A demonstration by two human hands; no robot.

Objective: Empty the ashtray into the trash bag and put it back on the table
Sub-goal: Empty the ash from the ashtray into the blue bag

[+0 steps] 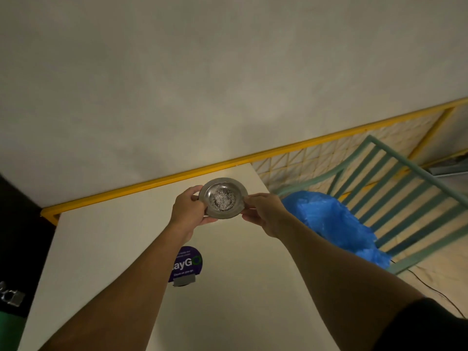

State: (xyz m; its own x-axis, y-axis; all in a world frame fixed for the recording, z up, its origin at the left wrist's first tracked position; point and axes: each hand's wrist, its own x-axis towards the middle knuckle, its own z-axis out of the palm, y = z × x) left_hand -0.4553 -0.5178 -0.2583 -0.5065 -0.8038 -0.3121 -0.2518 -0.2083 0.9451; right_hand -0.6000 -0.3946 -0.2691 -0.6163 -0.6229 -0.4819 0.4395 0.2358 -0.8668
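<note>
A round metal ashtray (223,198) with grey ash in its bowl is held level above the far part of the cream table (106,249). My left hand (188,209) grips its left rim, thumb on top and fingers underneath. My right hand (263,211) pinches its right rim. A crumpled blue trash bag (336,221) lies to the right of the table, on a green slatted chair, below and right of the ashtray.
A purple round sign (188,263) on a grey stand sits mid-table under my left forearm. A yellow rail (152,183) with lattice runs along the wall behind. The green chair (410,188) stands right of the table. A dark object fills the left edge.
</note>
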